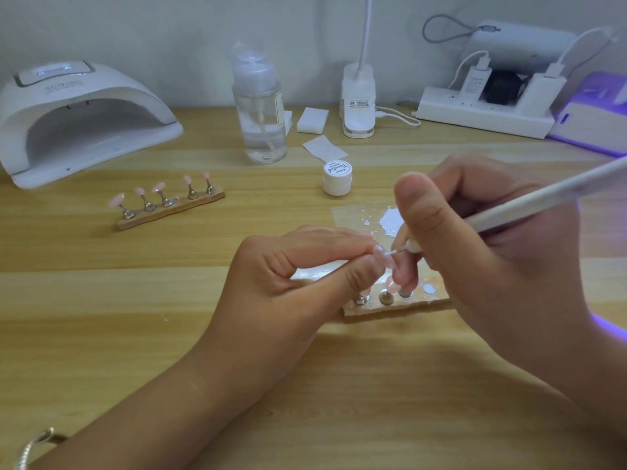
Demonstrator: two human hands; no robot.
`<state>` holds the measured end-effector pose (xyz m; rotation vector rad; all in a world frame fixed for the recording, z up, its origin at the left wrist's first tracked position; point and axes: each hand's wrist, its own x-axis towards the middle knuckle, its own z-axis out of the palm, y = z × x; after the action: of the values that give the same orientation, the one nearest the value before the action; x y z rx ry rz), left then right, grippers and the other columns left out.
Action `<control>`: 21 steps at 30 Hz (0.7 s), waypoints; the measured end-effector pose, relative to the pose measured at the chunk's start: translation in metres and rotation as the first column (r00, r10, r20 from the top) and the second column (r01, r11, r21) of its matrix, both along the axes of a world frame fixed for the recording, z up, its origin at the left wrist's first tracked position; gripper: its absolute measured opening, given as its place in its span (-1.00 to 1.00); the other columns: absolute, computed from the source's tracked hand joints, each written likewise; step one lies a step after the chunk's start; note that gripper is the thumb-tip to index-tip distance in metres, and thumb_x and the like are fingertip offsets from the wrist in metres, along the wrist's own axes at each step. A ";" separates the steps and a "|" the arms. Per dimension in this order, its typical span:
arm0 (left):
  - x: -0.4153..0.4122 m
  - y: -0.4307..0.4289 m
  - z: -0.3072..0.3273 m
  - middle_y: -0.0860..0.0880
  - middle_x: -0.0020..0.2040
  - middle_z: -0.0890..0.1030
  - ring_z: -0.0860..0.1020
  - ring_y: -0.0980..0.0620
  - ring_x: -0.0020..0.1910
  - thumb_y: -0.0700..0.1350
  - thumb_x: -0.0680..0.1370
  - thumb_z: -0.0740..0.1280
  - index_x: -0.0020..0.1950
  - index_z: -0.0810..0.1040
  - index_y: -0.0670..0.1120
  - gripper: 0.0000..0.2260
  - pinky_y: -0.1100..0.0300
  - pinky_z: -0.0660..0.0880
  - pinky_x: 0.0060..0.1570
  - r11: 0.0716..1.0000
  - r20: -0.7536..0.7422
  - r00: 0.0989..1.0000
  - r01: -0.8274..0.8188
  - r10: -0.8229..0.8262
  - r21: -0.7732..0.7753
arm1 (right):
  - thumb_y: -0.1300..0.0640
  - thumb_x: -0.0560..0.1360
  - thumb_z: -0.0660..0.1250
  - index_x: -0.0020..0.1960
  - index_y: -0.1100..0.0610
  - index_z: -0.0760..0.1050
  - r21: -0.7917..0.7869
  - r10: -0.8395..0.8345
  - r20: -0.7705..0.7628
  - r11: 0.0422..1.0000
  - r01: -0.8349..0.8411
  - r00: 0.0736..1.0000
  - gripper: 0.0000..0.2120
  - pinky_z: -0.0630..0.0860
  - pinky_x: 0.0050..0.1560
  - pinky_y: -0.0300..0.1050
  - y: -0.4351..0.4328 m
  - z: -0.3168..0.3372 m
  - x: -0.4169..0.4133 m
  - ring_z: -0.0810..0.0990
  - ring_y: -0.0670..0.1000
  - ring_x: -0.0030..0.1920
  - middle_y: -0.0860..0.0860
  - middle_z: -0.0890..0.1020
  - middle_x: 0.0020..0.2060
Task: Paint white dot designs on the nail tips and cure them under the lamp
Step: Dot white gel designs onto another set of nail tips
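left hand [298, 266] pinching pink nail tip [382, 257] above near holder [395, 305] | right hand [475, 232] gripping dotting pen [529, 205], tip on nail from right | lamp [78, 120] far left, left hand nearer

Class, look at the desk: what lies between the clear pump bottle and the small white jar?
In the head view, a flat white wipe lies on the wooden table between the pump bottle and the small white jar.

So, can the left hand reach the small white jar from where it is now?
Probably yes. The jar stands in the open beyond the left hand, nothing between them. But that hand is pinching a nail tip, so it would have to let go first.
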<state>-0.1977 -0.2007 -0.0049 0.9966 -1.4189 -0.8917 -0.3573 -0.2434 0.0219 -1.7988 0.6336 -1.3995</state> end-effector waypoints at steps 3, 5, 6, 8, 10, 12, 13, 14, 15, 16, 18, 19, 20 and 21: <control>0.000 0.000 0.000 -0.08 -0.13 0.73 0.66 -0.10 0.03 -0.22 0.46 0.44 -0.08 0.72 -0.22 -0.89 0.01 0.56 0.13 1.000 -0.003 1.000 0.006 -0.006 0.000 | 0.15 0.59 0.30 -0.32 0.15 0.42 -0.006 -0.005 -0.003 1.000 0.005 1.000 -0.69 0.43 -0.48 -0.27 0.000 -0.001 0.000 0.56 0.00 -0.57 0.00 0.55 -0.53; 0.000 0.000 -0.001 -0.08 -0.11 0.74 0.67 -0.09 0.04 -0.21 0.45 0.44 -0.07 0.72 -0.21 -0.89 0.00 0.56 0.14 1.000 -0.016 1.000 0.001 -0.001 0.007 | 0.16 0.61 0.30 -0.33 0.16 0.42 -0.007 -0.023 0.004 1.000 0.023 1.000 -0.67 0.42 -0.49 -0.29 -0.001 0.000 0.000 0.55 0.01 -0.57 -0.03 0.54 -0.54; 0.000 0.000 -0.001 -0.08 -0.11 0.74 0.67 -0.08 0.04 -0.21 0.45 0.45 -0.07 0.72 -0.20 -0.89 0.02 0.56 0.14 1.000 -0.025 1.000 -0.002 0.002 0.010 | 0.17 0.62 0.29 -0.33 0.17 0.41 -0.006 -0.033 0.015 0.999 0.033 0.999 -0.66 0.41 -0.49 -0.30 -0.002 0.001 -0.001 0.54 0.03 -0.58 -0.05 0.52 -0.55; -0.001 -0.001 0.000 -0.05 -0.10 0.74 0.67 -0.04 0.04 -0.20 0.44 0.45 -0.07 0.73 -0.18 -0.89 0.10 0.56 0.13 1.000 -0.034 0.999 -0.006 0.007 0.017 | 0.17 0.63 0.28 -0.34 0.17 0.40 -0.009 -0.044 0.044 0.999 0.045 0.998 -0.65 0.37 -0.51 -0.31 -0.004 0.005 -0.001 0.50 0.07 -0.61 -0.14 0.47 -0.57; -0.001 -0.001 0.000 -0.04 -0.09 0.74 0.67 0.00 0.04 -0.17 0.44 0.45 -0.06 0.73 -0.16 -0.87 0.21 0.54 0.09 1.000 -0.039 0.999 -0.004 0.005 0.026 | 0.15 0.62 0.27 -0.35 0.17 0.37 0.007 -0.044 0.085 0.999 0.044 0.995 -0.63 0.35 -0.52 -0.28 -0.007 0.009 -0.003 0.47 0.08 -0.62 -0.17 0.43 -0.58; -0.001 -0.001 0.001 -0.03 -0.09 0.74 0.67 0.02 0.04 -0.16 0.45 0.45 -0.06 0.73 -0.16 -0.87 0.27 0.52 0.06 1.000 -0.041 0.999 0.001 0.000 0.027 | 0.12 0.61 0.27 -0.35 0.15 0.36 0.026 -0.040 0.118 0.999 0.037 0.992 -0.64 0.34 -0.52 -0.26 -0.010 0.012 -0.005 0.46 0.04 -0.62 -0.17 0.41 -0.58; -0.001 -0.001 0.000 -0.04 -0.09 0.74 0.67 0.02 0.04 -0.16 0.46 0.45 -0.06 0.73 -0.16 -0.87 0.29 0.52 0.05 1.000 -0.039 0.999 0.003 -0.002 0.023 | 0.11 0.61 0.28 -0.35 0.14 0.37 0.027 -0.039 0.125 0.999 0.036 0.991 -0.64 0.34 -0.52 -0.26 -0.012 0.014 -0.005 0.45 0.02 -0.62 -0.18 0.41 -0.58; 0.000 -0.001 0.000 -0.04 -0.09 0.74 0.67 0.01 0.04 -0.17 0.46 0.45 -0.06 0.73 -0.16 -0.88 0.29 0.52 0.04 1.000 -0.036 0.999 0.004 -0.004 0.018 | 0.10 0.61 0.29 -0.34 0.13 0.38 0.027 -0.039 0.126 0.999 0.035 0.991 -0.65 0.33 -0.51 -0.26 -0.015 0.015 -0.007 0.44 0.00 -0.61 -0.19 0.42 -0.57; 0.000 -0.001 0.000 -0.05 -0.09 0.74 0.67 0.00 0.04 -0.18 0.47 0.45 -0.06 0.73 -0.16 -0.89 0.29 0.52 0.05 1.000 -0.033 0.999 0.004 -0.004 0.013 | 0.08 0.60 0.30 -0.34 0.11 0.39 0.029 -0.041 0.125 0.999 0.037 0.991 -0.65 0.33 -0.51 -0.25 -0.019 0.017 -0.008 0.44 -0.02 -0.61 -0.19 0.42 -0.57; 0.000 -0.001 0.000 -0.05 -0.10 0.74 0.66 0.00 0.04 -0.19 0.47 0.44 -0.07 0.73 -0.16 -0.90 0.28 0.52 0.05 1.000 -0.030 1.000 0.005 -0.004 0.010 | 0.06 0.59 0.32 -0.34 0.09 0.41 0.034 -0.047 0.120 0.999 0.043 0.992 -0.66 0.34 -0.50 -0.23 -0.023 0.018 -0.010 0.44 -0.03 -0.60 -0.18 0.42 -0.56; 0.000 -0.001 -0.001 -0.05 -0.10 0.74 0.66 -0.01 0.04 -0.18 0.47 0.45 -0.07 0.74 -0.14 -0.90 0.28 0.52 0.06 1.000 -0.033 0.999 0.006 -0.006 0.012 | 0.01 0.59 0.34 -0.34 0.05 0.43 0.037 -0.079 0.085 0.996 0.076 0.993 -0.67 0.35 -0.48 -0.21 -0.034 0.019 -0.016 0.46 -0.01 -0.58 -0.16 0.44 -0.55; 0.000 -0.001 -0.001 -0.05 -0.10 0.74 0.67 0.00 0.04 -0.17 0.47 0.45 -0.07 0.74 -0.14 -0.90 0.28 0.52 0.06 1.000 -0.036 0.999 0.005 -0.004 0.015 | -0.01 0.59 0.34 -0.33 0.05 0.45 0.039 -0.106 0.053 0.994 0.104 0.993 -0.67 0.35 -0.47 -0.20 -0.040 0.019 -0.019 0.48 0.01 -0.56 -0.13 0.45 -0.56; 0.000 -0.001 -0.001 -0.05 -0.10 0.74 0.67 0.00 0.04 -0.16 0.47 0.45 -0.07 0.74 -0.14 -0.90 0.29 0.52 0.06 1.000 -0.035 0.999 0.002 -0.001 0.017 | -0.04 0.59 0.32 -0.32 0.05 0.47 0.043 -0.140 0.010 0.989 0.139 0.990 -0.66 0.37 -0.47 -0.21 -0.046 0.017 -0.023 0.50 0.02 -0.53 -0.08 0.46 -0.56; 0.000 -0.001 -0.001 -0.05 -0.11 0.74 0.67 0.01 0.04 -0.15 0.47 0.45 -0.07 0.74 -0.14 -0.89 0.30 0.51 0.05 1.000 -0.027 1.000 -0.002 0.002 0.016 | -0.07 0.60 0.29 -0.32 0.05 0.50 0.049 -0.176 -0.052 0.983 0.179 0.983 -0.64 0.39 -0.45 -0.22 -0.052 0.015 -0.026 0.51 0.00 -0.51 -0.02 0.49 -0.55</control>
<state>-0.1973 -0.2021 -0.0057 0.9941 -1.3901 -0.9127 -0.3836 -0.2951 0.0367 -1.7730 0.8666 -1.4454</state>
